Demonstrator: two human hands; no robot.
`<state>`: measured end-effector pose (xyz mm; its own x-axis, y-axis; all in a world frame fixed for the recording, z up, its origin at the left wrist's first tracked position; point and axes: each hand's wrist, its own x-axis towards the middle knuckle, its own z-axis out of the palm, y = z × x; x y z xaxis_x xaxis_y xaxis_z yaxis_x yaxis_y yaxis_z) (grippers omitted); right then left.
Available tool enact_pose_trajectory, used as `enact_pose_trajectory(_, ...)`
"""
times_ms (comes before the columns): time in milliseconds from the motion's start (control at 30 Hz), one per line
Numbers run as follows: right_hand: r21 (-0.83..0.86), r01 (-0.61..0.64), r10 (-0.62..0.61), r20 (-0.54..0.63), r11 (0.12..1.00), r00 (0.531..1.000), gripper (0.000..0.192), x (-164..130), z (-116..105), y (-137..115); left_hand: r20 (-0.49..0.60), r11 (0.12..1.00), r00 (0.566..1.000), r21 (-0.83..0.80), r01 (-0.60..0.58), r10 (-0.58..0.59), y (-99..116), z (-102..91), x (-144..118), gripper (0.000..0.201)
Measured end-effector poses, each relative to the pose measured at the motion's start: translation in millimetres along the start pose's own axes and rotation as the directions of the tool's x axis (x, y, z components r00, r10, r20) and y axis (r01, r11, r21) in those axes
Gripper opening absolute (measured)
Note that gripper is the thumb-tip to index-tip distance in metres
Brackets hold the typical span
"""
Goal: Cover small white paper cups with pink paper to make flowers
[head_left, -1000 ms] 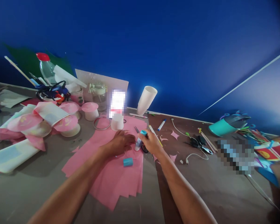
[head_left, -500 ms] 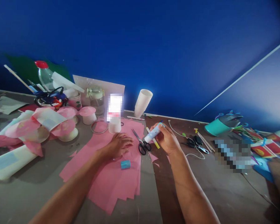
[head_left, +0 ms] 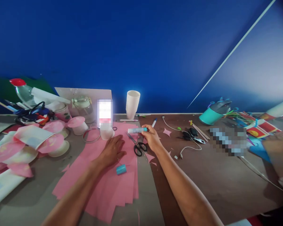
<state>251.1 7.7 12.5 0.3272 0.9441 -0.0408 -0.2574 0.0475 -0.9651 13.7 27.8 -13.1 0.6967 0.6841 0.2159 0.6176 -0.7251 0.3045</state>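
My right hand (head_left: 152, 138) grips a glue stick (head_left: 135, 130) by its teal end, with the pale uncapped end pointing left. Beneath the stick lie black-handled scissors (head_left: 139, 148). Palm down, my left hand (head_left: 112, 150) rests with fingers stretched out on pink paper sheets (head_left: 108, 191). A blue cap (head_left: 121, 169) lies on the paper just below that hand. Beyond the left fingertips stands an upside-down white paper cup (head_left: 107, 133), in front of a bright, blurred-out phone-like screen (head_left: 105, 110).
Pink-topped paper cups (head_left: 47, 138) crowd the left side. A cup stack (head_left: 132, 103) stands by the wall. On the right are a cable (head_left: 191, 150), keys (head_left: 192, 135), a teal container (head_left: 211, 116) and another person's hand (head_left: 277, 150).
My right hand has moved left and turned the glue stick nearly level. The view has shifted slightly, and my left hand stays over the pink paper. The other person's hand shows more.
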Motion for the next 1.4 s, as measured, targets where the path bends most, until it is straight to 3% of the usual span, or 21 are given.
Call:
enact_pose_trajectory(167, 0.017, -0.001, 0.000, 0.065, 1.000, 0.998, 0.031, -6.5, 11.3, 4.3, 0.046, 0.999, 0.999, -0.021, 0.028, -0.027, 2.1, -6.1, 0.6, 0.028)
enact_pose_trajectory(233, 0.175, -0.041, 0.021, 0.112, 0.984, 0.994, 0.030, -6.8, 13.8, 3.6, 0.052, 0.999, 0.998, -0.020, 0.031, -0.030, 2.9, -8.7, 0.8, 0.025)
enact_pose_trajectory(367, 0.460, -0.181, 0.111, 0.176, 0.869, 0.978, 0.024, -2.8, 10.7, 1.8, 0.033, 0.999, 0.999, -0.032, 0.033, -0.032, 1.2, -8.4, 0.6, 0.020)
enact_pose_trajectory(600, 0.491, -0.168, 0.099, 0.164, 0.854, 0.981, 0.017, -1.3, 2.2, -1.3, -0.003, 0.992, 1.000, -0.128, 0.012, -0.013, -6.2, -2.6, 5.1, 0.011)
enact_pose_trajectory(767, 0.193, 0.012, -0.053, 0.212, 0.981, 0.976, 0.023, -1.4, 0.9, -2.4, 0.021, 0.968, 0.999, -0.246, 0.038, -0.034, -0.5, -12.8, 8.1, 0.008)
enact_pose_trajectory(967, -0.157, 0.146, -0.128, 0.118, 0.977, 0.985, 0.026, 8.5, -4.8, 9.6, -0.088, 0.817, 0.981, -0.570, 0.091, -0.171, 8.7, -20.0, 11.9, 0.012)
enact_pose_trajectory(1133, -0.551, 0.206, -0.258, -0.018, 0.808, 0.966, 0.024, 11.1, -11.4, 17.3, -0.228, 0.705, 0.879, -0.692, 0.155, -0.417, 15.8, -27.0, 15.0, 0.014)
enact_pose_trajectory(1200, -0.666, 0.201, -0.274, -0.005, 0.718, 0.962, 0.023, 9.7, -12.0, 17.5, -0.252, 0.670, 0.848, -0.726, 0.154, -0.467, 16.3, -29.6, 15.7, 0.015)
enact_pose_trajectory(1400, -0.879, 0.170, -0.271, 0.048, 0.445, 0.961, 0.024, 5.1, -10.0, 18.5, -0.245, 0.601, 0.806, -0.782, 0.164, -0.539, 13.4, -31.2, 16.0, 0.015)
